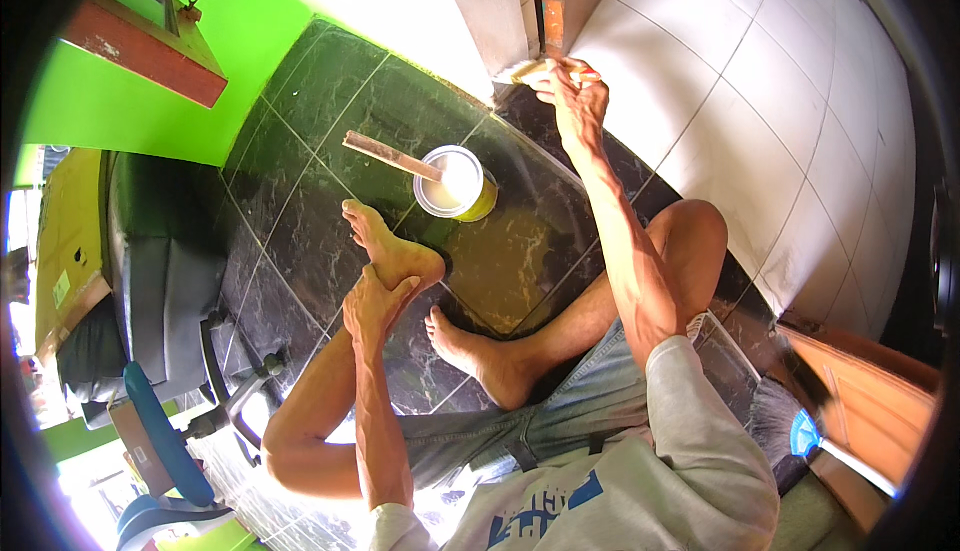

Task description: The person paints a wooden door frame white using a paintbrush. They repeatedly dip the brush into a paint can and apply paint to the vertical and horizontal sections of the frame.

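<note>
My right hand [579,101] is stretched far forward, its fingers closed round a paintbrush [517,73]. The bristles are at the foot of the white door frame [478,6], close to the floor. My left hand [374,303] is wrapped round my left ankle, near the heel. Ahead of my bare feet an uncovered paint can [485,201] stands upright on the dark tiles, with pale paint inside. A flat wooden stick [385,153] leans in the can and juts out over its left rim.
Dark marbled tiles [330,121] meet pale tiles [740,121] at the doorway. Left are a black padded seat [165,261], a cardboard box [70,241] and an office chair [165,436]. A broom [775,413] lies at the right, beside a wooden door [850,391].
</note>
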{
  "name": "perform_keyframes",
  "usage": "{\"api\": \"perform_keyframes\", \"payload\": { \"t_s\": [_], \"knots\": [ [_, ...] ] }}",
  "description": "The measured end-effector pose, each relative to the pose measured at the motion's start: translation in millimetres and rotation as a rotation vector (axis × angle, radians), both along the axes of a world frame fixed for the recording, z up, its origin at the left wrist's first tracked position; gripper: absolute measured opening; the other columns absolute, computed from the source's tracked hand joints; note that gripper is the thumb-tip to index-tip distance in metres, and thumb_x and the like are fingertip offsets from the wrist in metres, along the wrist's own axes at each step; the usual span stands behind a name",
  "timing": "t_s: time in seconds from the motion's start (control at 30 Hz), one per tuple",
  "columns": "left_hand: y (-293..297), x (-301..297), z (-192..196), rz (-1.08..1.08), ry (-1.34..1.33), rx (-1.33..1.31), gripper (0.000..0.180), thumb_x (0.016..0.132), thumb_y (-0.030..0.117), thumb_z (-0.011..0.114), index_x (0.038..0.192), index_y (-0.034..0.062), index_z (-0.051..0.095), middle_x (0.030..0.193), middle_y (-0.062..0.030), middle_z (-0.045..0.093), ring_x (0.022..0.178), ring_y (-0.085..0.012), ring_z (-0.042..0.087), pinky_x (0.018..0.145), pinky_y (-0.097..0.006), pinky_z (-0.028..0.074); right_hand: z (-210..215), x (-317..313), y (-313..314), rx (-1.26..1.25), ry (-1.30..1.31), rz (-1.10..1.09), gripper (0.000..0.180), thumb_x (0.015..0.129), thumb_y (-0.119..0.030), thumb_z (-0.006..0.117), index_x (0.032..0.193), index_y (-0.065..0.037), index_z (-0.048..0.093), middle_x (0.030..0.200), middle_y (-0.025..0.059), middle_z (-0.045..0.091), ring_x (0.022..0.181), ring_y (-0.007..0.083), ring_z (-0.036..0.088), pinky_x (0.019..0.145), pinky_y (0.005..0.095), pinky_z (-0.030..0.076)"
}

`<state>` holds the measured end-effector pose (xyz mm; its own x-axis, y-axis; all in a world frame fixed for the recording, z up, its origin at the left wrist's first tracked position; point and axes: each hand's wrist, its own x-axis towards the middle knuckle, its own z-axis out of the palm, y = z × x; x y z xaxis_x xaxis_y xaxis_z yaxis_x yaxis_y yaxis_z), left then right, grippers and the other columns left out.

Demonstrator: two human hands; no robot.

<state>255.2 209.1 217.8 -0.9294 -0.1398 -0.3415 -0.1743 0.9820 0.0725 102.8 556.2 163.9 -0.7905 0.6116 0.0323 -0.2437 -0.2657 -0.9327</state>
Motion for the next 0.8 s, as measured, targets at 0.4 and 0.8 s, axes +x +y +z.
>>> {"api": "perform_keyframes", "payload": {
  "t_s": [0.4,0.8],
  "knots": [
    [-3,0,-3,-0.033,0.058,0.012,0.077,0.074,0.063,0.077,0.108,-0.0054,0.061,0.097,-0.0276,0.072,0.095,-0.0430,0.071,0.081,-0.049,0.054,-17,4,-3,0.080,-0.073,0.003,0.027,0.097,-0.016,0.071,0.114,0.004,0.067,0.094,0.0151,0.074,0.079,0.0211,0.075,0.068,0.0291,0.063],
    [16,-15,-12,-0.092,0.038,0.050,0.079,0.076,0.066,0.073,0.109,-0.0041,0.061,0.100,-0.0267,0.072,0.099,-0.0429,0.069,0.084,-0.049,0.053,81,-10,38,0.148,0.090,-0.024,0.026,0.097,-0.015,0.070,0.116,0.003,0.068,0.096,0.0132,0.073,0.083,0.0195,0.075,0.070,0.0272,0.061]
  ]
}}
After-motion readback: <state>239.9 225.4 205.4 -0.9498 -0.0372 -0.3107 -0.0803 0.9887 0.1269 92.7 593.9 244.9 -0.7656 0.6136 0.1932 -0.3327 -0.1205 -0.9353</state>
